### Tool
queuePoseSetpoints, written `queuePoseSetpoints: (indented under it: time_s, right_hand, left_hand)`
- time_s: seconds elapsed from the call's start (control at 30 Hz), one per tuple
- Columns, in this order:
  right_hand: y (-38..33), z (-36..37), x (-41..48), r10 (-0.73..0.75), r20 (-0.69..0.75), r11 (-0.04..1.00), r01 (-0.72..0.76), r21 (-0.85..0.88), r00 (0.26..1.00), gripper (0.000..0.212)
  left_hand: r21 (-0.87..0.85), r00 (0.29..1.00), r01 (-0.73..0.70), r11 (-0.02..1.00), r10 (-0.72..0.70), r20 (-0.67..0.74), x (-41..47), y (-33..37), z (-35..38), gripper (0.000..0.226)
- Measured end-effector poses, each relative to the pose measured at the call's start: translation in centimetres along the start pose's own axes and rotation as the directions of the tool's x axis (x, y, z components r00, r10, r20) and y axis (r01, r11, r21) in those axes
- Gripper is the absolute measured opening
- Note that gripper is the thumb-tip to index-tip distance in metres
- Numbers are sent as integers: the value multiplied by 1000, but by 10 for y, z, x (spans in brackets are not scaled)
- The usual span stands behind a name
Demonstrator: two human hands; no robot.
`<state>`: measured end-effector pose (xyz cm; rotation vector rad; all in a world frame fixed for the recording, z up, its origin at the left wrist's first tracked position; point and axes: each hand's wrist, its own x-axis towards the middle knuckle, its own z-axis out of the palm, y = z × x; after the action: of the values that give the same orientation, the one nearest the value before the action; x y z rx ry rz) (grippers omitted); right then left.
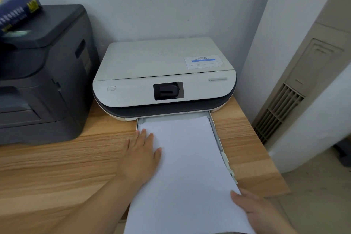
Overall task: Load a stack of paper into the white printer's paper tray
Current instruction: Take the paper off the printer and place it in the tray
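Note:
The white printer (163, 74) sits against the wall on a wooden table. Its paper tray (218, 137) is pulled out toward me from the front. A stack of white paper (188, 167) lies in the tray, its near end reaching past the table edge. My left hand (140, 156) rests flat, fingers spread, on the stack's left edge. My right hand (254, 211) grips the stack's near right corner, thumb on top.
A large dark grey printer (41, 74) stands at the left with a blue paper ream (17, 9) on top. The wooden table (57, 163) ends just right of the tray. A beige floor-standing air conditioner (296, 89) stands at the right.

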<state>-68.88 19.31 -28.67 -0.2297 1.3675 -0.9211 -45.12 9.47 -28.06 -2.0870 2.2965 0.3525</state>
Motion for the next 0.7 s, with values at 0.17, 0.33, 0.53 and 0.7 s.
queuePoseSetpoints:
  time_s: [0.17, 0.33, 0.53, 0.7]
  right_hand:
    - [11, 5, -3, -105, -118, 989, 92, -112, 987, 17]
    - [2, 14, -8, -239, 74, 955, 249, -165, 968, 35]
    - [13, 21, -27, -464, 57, 870, 467, -157, 884, 49]
    - [10, 20, -22, -353, -16, 935, 354, 10, 935, 15]
  left_hand:
    - [44, 952, -304, 952, 301, 59, 20, 41, -11, 51]
    - [-20, 927, -344, 939, 343, 153, 53, 92, 0, 58]
    - [7, 956, -279, 960, 277, 96, 69, 111, 17, 56]
    - [20, 965, -262, 965, 261, 32, 67, 117, 22, 56]
